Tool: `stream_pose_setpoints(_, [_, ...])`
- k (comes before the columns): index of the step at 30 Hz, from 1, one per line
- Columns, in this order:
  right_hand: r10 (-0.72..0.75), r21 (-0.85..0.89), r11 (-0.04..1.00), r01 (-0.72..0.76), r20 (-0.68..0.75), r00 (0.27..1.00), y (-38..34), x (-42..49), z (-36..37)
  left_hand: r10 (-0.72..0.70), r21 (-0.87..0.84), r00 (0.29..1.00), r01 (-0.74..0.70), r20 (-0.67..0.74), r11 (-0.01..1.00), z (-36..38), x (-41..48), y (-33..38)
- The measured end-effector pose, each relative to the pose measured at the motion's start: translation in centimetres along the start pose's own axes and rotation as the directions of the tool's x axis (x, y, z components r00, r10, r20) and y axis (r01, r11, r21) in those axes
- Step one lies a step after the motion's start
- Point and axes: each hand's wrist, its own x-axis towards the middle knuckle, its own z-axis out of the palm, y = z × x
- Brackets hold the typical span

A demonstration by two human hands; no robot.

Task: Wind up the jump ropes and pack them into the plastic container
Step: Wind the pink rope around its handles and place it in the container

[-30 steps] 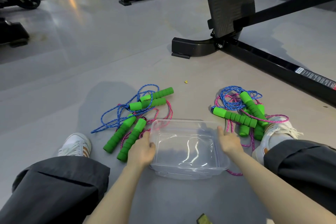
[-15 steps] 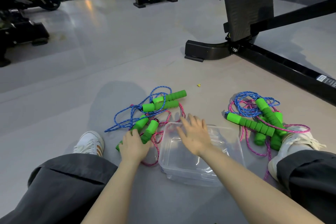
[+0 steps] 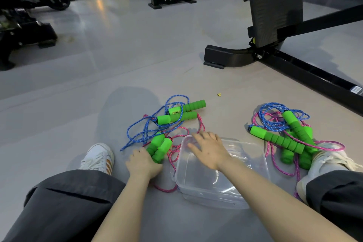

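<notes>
A clear plastic container (image 3: 253,167) stands open on the floor between my legs. My left hand (image 3: 143,163) grips the near ends of two green foam handles (image 3: 160,148) of a pink jump rope (image 3: 176,155) just left of the container. My right hand (image 3: 208,147) reaches across the container's far left corner with fingers spread and holds nothing. A blue rope (image 3: 149,125) with two more green handles (image 3: 182,113) lies beyond my hands. A second tangle of blue and pink ropes with green handles (image 3: 282,139) lies by my right shoe.
My white shoes (image 3: 98,158) and dark trouser legs flank the container. A black bench frame (image 3: 294,68) runs across the floor at the back right. More gym machines (image 3: 25,25) stand at the far left. Bare grey floor lies behind the ropes.
Both hands have left the container's sides. My left hand has taken hold of the two nearest green handles; my right hand has crossed over the container toward the left pile.
</notes>
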Motion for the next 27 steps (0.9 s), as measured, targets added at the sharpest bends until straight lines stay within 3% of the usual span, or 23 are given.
stream_pose_setpoints(3, [0.006,0.077,0.997,-0.004,-0.018,1.000,-0.2,0.1,-0.7,0.024,-0.149,1.000,-0.023,0.005,0.989,-1.7,-0.2,0.1])
stream_pose_setpoints(7, [0.026,0.225,0.974,-0.013,-0.054,0.998,-0.6,0.9,-3.0,0.182,-0.162,0.983,-0.182,-0.015,0.970,-5.7,-0.5,0.9])
stream_pose_setpoints(12, [0.027,0.367,0.930,0.011,-0.098,0.995,-1.1,1.2,-7.6,0.398,-0.223,0.906,-0.362,0.142,0.905,-12.9,-0.7,2.1])
stream_pose_setpoints(14, [-0.009,0.348,0.937,0.041,-0.092,0.996,-1.4,1.3,-9.1,0.433,-0.033,0.889,-0.433,0.151,0.901,-15.8,-1.1,2.5])
stream_pose_setpoints(15, [-0.038,0.304,0.951,0.060,-0.080,0.996,-1.7,1.3,-9.6,0.443,0.173,0.888,-0.459,0.125,0.871,-17.2,-1.5,2.8])
stream_pose_setpoints(17, [-0.081,0.239,0.967,0.092,-0.056,0.995,-2.4,1.4,-10.1,0.507,0.621,0.862,-0.407,0.018,0.670,-19.3,-2.4,3.5])
stream_pose_setpoints(18, [-0.091,0.231,0.968,0.099,-0.043,0.995,-2.7,1.4,-10.1,0.533,0.749,0.846,-0.353,0.000,0.561,-20.0,-2.6,3.7])
stream_pose_setpoints(20, [-0.110,0.241,0.964,0.110,-0.013,0.994,-3.4,1.3,-10.2,0.512,0.851,0.859,-0.290,0.029,0.439,-21.2,-3.0,3.9])
stream_pose_setpoints(21, [-0.116,0.254,0.961,0.110,0.007,0.993,-3.6,1.1,-10.0,0.476,0.849,0.878,-0.290,0.053,0.441,-21.8,-3.2,3.8])
stream_pose_setpoints(23, [-0.142,0.316,0.940,0.128,0.020,0.990,-4.1,0.9,-9.8,0.395,0.717,0.913,-0.339,0.097,0.608,-23.5,-3.5,3.3])
stream_pose_setpoints(25, [-0.173,0.479,0.866,0.143,0.018,0.985,-4.7,0.9,-10.0,0.362,0.364,0.914,-0.404,0.180,0.839,-25.1,-3.9,2.5])
stream_pose_setpoints(27, [-0.197,0.676,0.722,0.150,-0.007,0.980,-5.3,1.1,-10.4,0.410,-0.070,0.867,-0.408,0.282,0.910,-25.8,-4.2,1.7])
